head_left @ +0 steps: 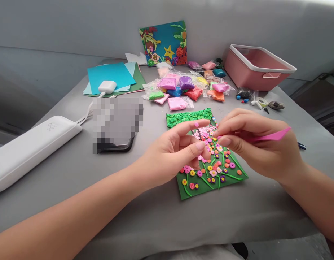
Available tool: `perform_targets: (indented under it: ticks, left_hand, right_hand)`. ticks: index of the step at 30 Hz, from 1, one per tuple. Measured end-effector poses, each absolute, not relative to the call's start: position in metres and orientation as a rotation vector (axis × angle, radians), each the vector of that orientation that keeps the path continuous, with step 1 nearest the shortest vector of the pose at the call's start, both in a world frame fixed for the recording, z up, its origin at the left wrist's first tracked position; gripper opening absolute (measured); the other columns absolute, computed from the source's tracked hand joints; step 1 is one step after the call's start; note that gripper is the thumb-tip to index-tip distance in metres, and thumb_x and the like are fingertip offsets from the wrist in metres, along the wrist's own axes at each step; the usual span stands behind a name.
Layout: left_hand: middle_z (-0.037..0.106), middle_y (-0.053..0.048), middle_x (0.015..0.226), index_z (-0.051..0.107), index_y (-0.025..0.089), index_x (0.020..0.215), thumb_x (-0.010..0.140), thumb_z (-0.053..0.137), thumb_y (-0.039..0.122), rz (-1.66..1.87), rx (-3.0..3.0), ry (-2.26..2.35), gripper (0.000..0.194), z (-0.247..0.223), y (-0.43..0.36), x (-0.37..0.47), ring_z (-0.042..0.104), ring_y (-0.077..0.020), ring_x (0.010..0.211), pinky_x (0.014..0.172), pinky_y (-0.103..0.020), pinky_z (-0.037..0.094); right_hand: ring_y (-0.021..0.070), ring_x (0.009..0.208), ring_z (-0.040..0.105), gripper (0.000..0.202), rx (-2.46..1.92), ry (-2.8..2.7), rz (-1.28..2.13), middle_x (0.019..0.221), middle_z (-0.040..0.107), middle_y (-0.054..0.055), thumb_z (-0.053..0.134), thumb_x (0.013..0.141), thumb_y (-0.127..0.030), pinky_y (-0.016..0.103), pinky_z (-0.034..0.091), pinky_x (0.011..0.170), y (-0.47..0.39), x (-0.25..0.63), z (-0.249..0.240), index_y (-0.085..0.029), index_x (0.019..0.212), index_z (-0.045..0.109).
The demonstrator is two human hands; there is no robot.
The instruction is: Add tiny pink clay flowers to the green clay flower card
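The fingers of the right hand point(260, 144) are closed around a pink tool point(273, 136), while the thumb and index finger of the left hand point(179, 150) are held apart, with a small pink clay dot point(196, 124) carried on the index finger. The dot is placed to the left of the right fingertips and slightly farther off, just beside but apart from them. The tool's long axis is laid left to right, its broad end pointed right and slightly far; by the left hand the dot is borne directly. Beneath both hands, a green card point(188, 189) covered with clay flowers is set with its long axis running near to far. Beyond it, bags of clay point(177, 103) are heaped, with a blue sea picture point(163, 39) propped behind and a pink basket point(248, 72) placed far right. On the left, a phone point(123, 145) and a white power bank point(34, 155) are laid. Faint digits are shown on the power bank but cannot be read surely; no brand can be made out.
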State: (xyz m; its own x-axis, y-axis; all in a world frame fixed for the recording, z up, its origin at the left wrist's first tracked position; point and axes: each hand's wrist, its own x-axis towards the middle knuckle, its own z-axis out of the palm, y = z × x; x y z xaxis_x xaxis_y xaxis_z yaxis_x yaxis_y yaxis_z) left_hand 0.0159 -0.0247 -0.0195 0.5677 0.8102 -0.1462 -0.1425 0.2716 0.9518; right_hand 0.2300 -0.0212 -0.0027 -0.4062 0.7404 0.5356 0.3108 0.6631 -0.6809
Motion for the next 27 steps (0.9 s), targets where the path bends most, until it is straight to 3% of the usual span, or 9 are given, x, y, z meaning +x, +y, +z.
perform_targets:
  ticks: [6,8,11,13,16,21,27]
  left_hand:
    - [0.067,0.003,0.073,0.055,0.018,0.142,0.097,0.068,0.024,0.73,1.167,0.704,0.047,-0.02,-0.0242,0.0164,0.059,-0.0106,0.066,0.063,-0.023,0.052]
    - [0.066,0.002,0.074,0.054,0.019,0.144,0.097,0.066,0.026,0.722,1.201,0.666,0.048,-0.0207,-0.0247,0.0161,0.059,-0.0116,0.066,0.063,-0.025,0.052]
    - [0.067,0.0,0.078,0.052,0.02,0.146,0.098,0.065,0.026,0.708,1.231,0.61,0.05,-0.0223,-0.0262,0.0151,0.06,-0.0127,0.069,0.064,-0.026,0.052]
    - [0.068,-0.001,0.081,0.054,0.02,0.145,0.099,0.064,0.027,0.696,1.257,0.595,0.047,-0.0239,-0.0274,0.0144,0.061,-0.0132,0.073,0.066,-0.027,0.053]
    - [0.067,-0.001,0.082,0.057,0.019,0.139,0.101,0.06,0.025,0.692,1.317,0.599,0.039,-0.0266,-0.0289,0.0139,0.061,-0.0136,0.077,0.069,-0.027,0.053]
    - [0.063,0.0,0.079,0.058,0.018,0.131,0.1,0.057,0.023,0.69,1.371,0.638,0.032,-0.0278,-0.031,0.0148,0.061,-0.0148,0.077,0.07,-0.029,0.051]
    - [0.063,-0.002,0.079,0.06,0.018,0.117,0.1,0.054,0.025,0.674,1.486,0.691,0.02,-0.0242,-0.0305,0.0154,0.061,-0.0163,0.075,0.065,-0.029,0.05]
  right_hand:
    - [0.0113,0.069,0.064,0.006,-0.789,-1.904,0.782,0.081,0.072,0.0,0.079,0.088,-0.02,0.025,0.053,0.058,-0.0191,0.2304,-0.0048,-0.025,0.088,0.082]
    - [0.012,0.073,0.068,0.017,-0.758,-1.886,0.778,0.087,0.075,0.0,0.079,0.086,-0.015,0.025,0.056,0.06,-0.0197,0.2304,-0.0058,-0.029,0.095,0.084]
    - [0.0137,0.079,0.07,0.031,-0.761,-1.921,0.624,0.093,0.075,0.001,0.079,0.085,-0.01,0.026,0.058,0.064,-0.0212,0.2309,-0.0068,-0.033,0.105,0.084]
    - [0.0121,0.071,0.064,0.033,-0.808,-1.943,0.454,0.093,0.071,0.002,0.082,0.083,-0.011,0.027,0.054,0.057,-0.0219,0.2313,-0.0074,-0.033,0.107,0.083]
    - [0.0109,0.064,0.059,0.025,-0.845,-1.979,0.274,0.091,0.068,0.003,0.083,0.083,-0.015,0.027,0.049,0.05,-0.0222,0.2311,-0.0082,-0.03,0.104,0.083]
    - [0.0151,0.072,0.069,0.012,-0.798,-2.06,0.21,0.088,0.076,0.004,0.078,0.088,-0.018,0.028,0.056,0.058,-0.0224,0.2301,-0.0076,-0.027,0.094,0.082]
    - [0.0137,0.071,0.071,0.009,-0.806,-2.09,0.177,0.086,0.078,0.003,0.08,0.087,-0.018,0.026,0.058,0.061,-0.0223,0.2304,-0.0059,-0.026,0.091,0.082]
